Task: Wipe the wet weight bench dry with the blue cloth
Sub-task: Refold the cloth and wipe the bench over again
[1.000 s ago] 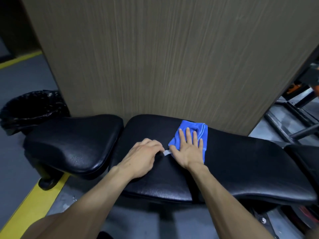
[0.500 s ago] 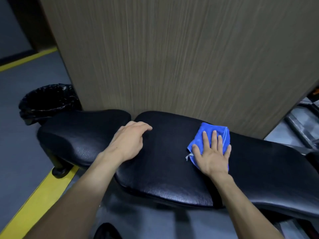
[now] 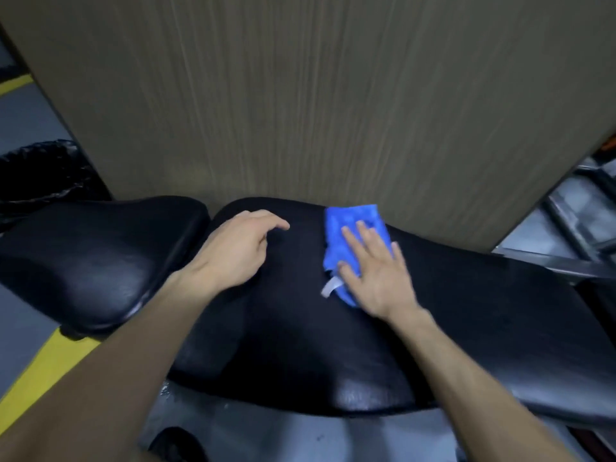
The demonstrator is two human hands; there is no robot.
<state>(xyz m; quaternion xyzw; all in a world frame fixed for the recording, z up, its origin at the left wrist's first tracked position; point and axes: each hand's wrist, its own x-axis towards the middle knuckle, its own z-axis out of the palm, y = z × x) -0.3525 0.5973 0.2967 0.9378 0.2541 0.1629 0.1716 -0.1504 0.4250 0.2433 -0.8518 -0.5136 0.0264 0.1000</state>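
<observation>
The black padded weight bench (image 3: 300,345) stretches across the view, its long back pad in the middle and a separate seat pad (image 3: 93,258) to the left. A folded blue cloth (image 3: 346,228) with a white tag lies on the far side of the back pad. My right hand (image 3: 376,271) presses flat on the cloth, fingers straight and spread. My left hand (image 3: 233,251) rests on the back pad near the gap between the pads, fingers loosely bent, holding nothing.
A wood-grain wall panel (image 3: 316,95) rises directly behind the bench. A bin lined with a black bag (image 3: 40,175) stands at the far left. Metal gym frame parts (image 3: 573,221) sit at the right. A yellow floor line (image 3: 40,371) runs below the seat pad.
My right hand slid the cloth rightward along the back pad, then toward its far edge. My left hand let go of the cloth's near corner and came to rest on the pad's left end.
</observation>
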